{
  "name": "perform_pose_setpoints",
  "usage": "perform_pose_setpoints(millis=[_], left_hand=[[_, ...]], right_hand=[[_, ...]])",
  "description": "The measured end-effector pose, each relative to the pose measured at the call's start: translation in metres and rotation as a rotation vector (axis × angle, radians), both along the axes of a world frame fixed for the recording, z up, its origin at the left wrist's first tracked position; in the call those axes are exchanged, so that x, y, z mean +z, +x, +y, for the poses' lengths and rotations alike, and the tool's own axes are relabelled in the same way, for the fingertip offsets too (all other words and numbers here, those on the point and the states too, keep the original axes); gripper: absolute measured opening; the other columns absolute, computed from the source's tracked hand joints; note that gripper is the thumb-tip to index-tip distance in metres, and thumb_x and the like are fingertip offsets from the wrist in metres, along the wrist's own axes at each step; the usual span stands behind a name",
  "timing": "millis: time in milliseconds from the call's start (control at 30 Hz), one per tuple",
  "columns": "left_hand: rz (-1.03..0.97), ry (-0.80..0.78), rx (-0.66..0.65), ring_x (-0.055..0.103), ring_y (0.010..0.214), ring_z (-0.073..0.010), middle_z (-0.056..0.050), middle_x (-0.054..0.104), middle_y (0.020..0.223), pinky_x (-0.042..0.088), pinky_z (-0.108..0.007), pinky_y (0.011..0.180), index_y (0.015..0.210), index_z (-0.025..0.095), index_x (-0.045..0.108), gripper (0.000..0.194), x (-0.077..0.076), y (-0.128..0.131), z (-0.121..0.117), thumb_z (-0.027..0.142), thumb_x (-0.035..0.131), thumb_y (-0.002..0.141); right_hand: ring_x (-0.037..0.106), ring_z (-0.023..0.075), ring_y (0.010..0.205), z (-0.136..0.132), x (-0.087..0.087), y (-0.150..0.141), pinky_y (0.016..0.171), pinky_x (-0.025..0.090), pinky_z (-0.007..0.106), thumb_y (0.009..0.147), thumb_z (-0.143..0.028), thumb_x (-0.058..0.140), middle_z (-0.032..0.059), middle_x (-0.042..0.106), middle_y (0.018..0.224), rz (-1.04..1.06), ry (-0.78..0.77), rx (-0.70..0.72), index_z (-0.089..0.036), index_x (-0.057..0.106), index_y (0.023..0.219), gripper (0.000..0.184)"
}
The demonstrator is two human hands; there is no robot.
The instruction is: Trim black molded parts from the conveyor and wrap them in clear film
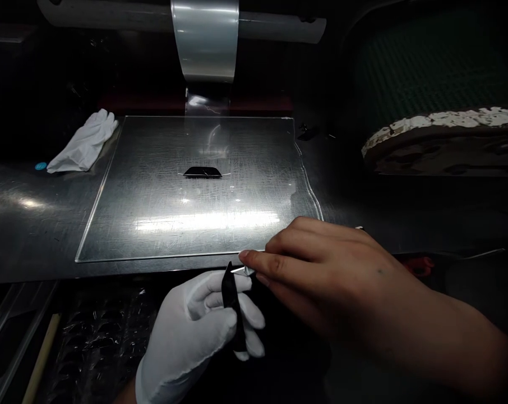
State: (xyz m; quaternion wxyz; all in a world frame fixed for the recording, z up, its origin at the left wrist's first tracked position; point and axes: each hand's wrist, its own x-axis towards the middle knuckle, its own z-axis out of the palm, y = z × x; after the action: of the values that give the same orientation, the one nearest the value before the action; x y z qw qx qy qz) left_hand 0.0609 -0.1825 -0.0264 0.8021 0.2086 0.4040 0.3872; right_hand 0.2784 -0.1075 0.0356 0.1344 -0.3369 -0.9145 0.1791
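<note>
My left hand [195, 320], in a white glove, pinches a flat black strip-like piece [232, 306] between thumb and fingers, below the front edge of the glass sheet. The piece stands roughly upright, with a pointed upper end. My bare right hand [321, 269] grips a small pointed metal blade [242, 271], and its tip meets the upper end of the piece. Most of the blade is hidden under my fingers. Further back, a black piece with slanted ends [202, 171] lies on the glass sheet [153, 196], at the end of a strip of clear film [214, 140].
A roll of film [207, 39] hangs on a white bar [111, 15] at the back. On the left lie a white glove [86, 140] and a blue round sticker [40, 166]. Clear moulded trays [102, 336] are low left. A green ribbed object [439, 67] stands at right.
</note>
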Motion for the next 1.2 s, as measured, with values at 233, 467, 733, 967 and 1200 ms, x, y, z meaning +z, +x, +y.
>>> perform_pose_setpoints(millis=[233,467,733,967,1200], left_hand=[[0.123,0.000,-0.021,0.072,0.064,-0.0178,-0.004,0.071,0.084,0.055,-0.024,0.057,0.113,0.019,0.075,0.042,0.004,0.001,0.004,0.048,0.084,0.083],[0.164,-0.066,-0.026,0.073,0.061,-0.0212,-0.006,0.072,0.081,0.054,-0.025,0.053,0.110,0.016,0.075,0.050,0.008,0.005,0.005,0.052,0.087,0.077],[-0.063,-0.031,-0.062,0.070,0.061,-0.0170,-0.007,0.074,0.084,0.050,-0.022,0.053,0.116,0.017,0.071,0.041,-0.004,-0.002,0.000,0.049,0.076,0.090],[-0.053,0.095,0.099,0.067,0.059,-0.0119,-0.008,0.078,0.086,0.052,-0.020,0.059,0.125,0.022,0.072,0.034,-0.003,-0.006,0.006,0.042,0.067,0.098],[-0.037,0.096,0.022,0.063,0.053,-0.0134,-0.007,0.075,0.070,0.047,-0.019,0.051,0.118,0.019,0.074,0.038,0.000,-0.001,0.005,0.048,0.071,0.094]], right_hand=[[0.060,0.0201,0.081,0.000,-0.002,-0.001,0.066,0.046,0.033,0.109,-0.029,0.055,0.0027,0.070,0.089,-0.049,0.079,-0.009,-0.020,0.075,0.127,0.028],[0.060,0.0220,0.082,0.000,-0.005,0.001,0.065,0.044,0.036,0.108,-0.029,0.055,0.0041,0.071,0.091,-0.073,0.090,-0.007,-0.020,0.074,0.130,0.030],[0.065,0.0202,0.089,-0.001,-0.015,0.005,0.074,0.050,0.035,0.107,-0.021,0.058,0.0063,0.074,0.103,0.128,0.059,-0.038,-0.015,0.070,0.131,0.027],[0.068,0.0106,0.091,-0.009,-0.015,0.012,0.079,0.051,0.023,0.106,-0.016,0.057,0.0003,0.073,0.108,0.239,-0.133,-0.125,-0.017,0.066,0.127,0.023],[0.065,0.0122,0.084,-0.005,-0.012,-0.007,0.071,0.048,0.024,0.102,-0.025,0.066,-0.0006,0.070,0.100,0.269,-0.274,-0.156,-0.020,0.067,0.113,0.012]])
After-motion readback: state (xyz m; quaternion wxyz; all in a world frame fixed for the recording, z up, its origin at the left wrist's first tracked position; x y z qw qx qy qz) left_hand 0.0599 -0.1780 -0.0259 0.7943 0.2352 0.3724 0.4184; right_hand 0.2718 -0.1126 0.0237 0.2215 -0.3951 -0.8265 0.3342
